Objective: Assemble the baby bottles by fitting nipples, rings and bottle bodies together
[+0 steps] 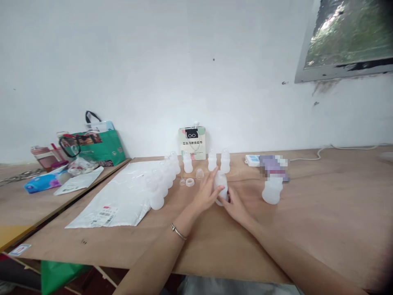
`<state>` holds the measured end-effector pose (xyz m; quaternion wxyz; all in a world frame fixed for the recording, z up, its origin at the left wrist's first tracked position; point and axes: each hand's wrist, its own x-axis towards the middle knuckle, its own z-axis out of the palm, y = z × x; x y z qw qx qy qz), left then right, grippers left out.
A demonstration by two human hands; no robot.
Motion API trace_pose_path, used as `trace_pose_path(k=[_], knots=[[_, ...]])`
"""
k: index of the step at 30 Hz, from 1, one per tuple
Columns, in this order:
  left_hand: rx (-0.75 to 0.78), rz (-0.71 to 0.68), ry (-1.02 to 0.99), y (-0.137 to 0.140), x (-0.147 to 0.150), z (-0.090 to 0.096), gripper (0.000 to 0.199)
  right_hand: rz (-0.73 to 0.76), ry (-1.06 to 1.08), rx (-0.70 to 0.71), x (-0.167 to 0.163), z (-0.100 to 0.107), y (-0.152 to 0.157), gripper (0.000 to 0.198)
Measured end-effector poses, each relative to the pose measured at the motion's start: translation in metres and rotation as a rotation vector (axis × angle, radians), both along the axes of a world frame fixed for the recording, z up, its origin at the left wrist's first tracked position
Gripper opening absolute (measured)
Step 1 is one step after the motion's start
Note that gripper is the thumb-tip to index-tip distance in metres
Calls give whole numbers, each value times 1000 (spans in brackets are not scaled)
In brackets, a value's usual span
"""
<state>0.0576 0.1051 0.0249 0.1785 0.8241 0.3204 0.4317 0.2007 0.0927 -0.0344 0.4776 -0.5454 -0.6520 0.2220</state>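
Observation:
In the middle of the table, a frosted white baby bottle (pixel 221 180) stands without a nipple or cap on top. My left hand (pixel 206 192) is closed around its left side, thumb across the front. My right hand (pixel 237 207) grips it low on the right, fingers against the body. Just left of my left hand lie a clear nipple (pixel 182 181), a white screw ring (pixel 190 182) and a clear dome cap (pixel 199 174). Off to the right stands another bottle body (pixel 272 191) with no cap.
Capped bottles (pixel 156 196) line the left, and more bottles (pixel 225 162) stand behind my hands. A white mailing bag (pixel 123 194) lies flat. Against the wall leans a paper bag (pixel 199 143). A white device (pixel 252 160) sits beside a pixelated item (pixel 273 166); a cable (pixel 319 155) trails right.

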Motion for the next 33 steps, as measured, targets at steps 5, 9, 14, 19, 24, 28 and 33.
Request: trace_pose_path(k=[5, 9, 14, 19, 24, 28, 33], knots=[[12, 161, -202, 8, -15, -5, 48, -333, -81, 22, 34, -5, 44, 42], [42, 304, -219, 16, -28, -2, 39, -517, -72, -4, 57, -3, 82, 49], [79, 464, -266, 32, -42, -4, 36, -690, -27, -43, 62, 0, 115, 53], [54, 616, -229, 56, -62, -11, 37, -738, 8, -4, 62, -2, 122, 64], [-61, 744, 62, 72, -78, -19, 37, -734, 5, 142, 56, -9, 101, 68], [-153, 747, 226, 73, -83, -31, 38, -522, -102, 231, 41, -13, 82, 45], [-214, 730, 393, 71, -84, -41, 44, -188, -303, 286, 19, -4, 61, 26]])
